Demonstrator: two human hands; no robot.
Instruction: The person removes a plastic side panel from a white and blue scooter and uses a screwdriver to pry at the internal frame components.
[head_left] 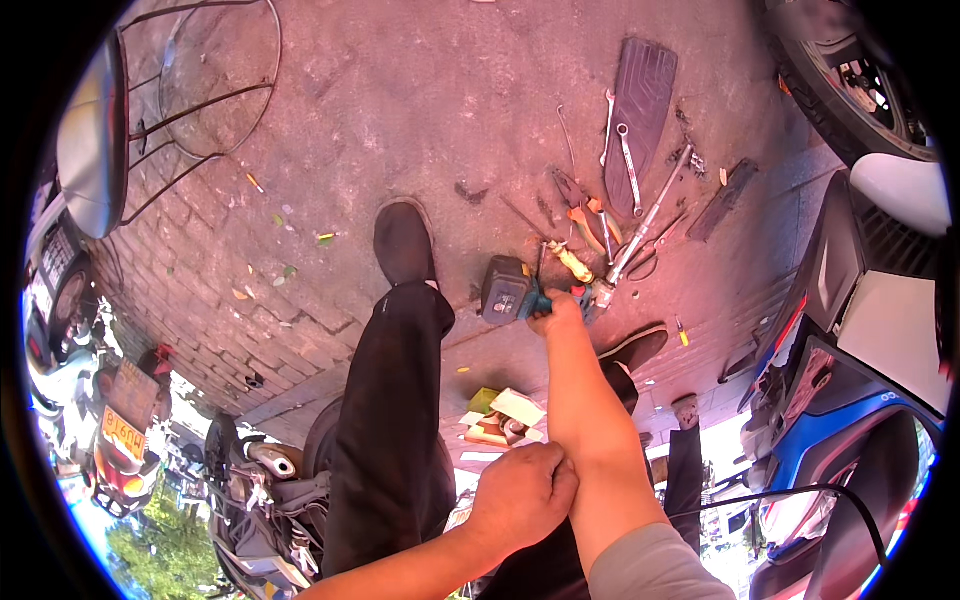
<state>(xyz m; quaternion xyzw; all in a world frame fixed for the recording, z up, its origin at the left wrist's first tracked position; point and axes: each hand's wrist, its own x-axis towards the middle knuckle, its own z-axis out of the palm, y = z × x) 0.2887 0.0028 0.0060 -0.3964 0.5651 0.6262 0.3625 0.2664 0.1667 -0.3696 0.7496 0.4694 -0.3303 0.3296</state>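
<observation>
While the right hand point(556, 312) reaches down to the ground, its fingers curl around the teal body of a cordless power tool point(510, 291); the far side of the grip is hidden, so can't tell how tightly it's pressed. Tool sits low at the paving point(370, 130), just right of the forward black shoe point(404, 243), dark battery end pointing left. Left hand point(523, 492) is closer to the camera, folded into a loose fist, fingers tucked in, nothing visible in it. It overlaps the right forearm in view; contact, can't tell.

Hand tools lie scattered just beyond the power tool: yellow-handled screwdriver point(572, 262) nearest, then pliers point(582, 215) with orange grips, a long steel bar point(650, 218) slanting up to the right, and scissors point(650, 255) partly behind it. Two wrenches farther out, one silver wrench point(629, 170) resting across a dark ribbed mat point(642, 100), the other along its left edge. Small torn carton point(505, 417) on the ground between the legs, nearer the body. Motorbike wheel point(850, 85) upper right, blue-panelled motorbike point(835, 385) on the right side.
</observation>
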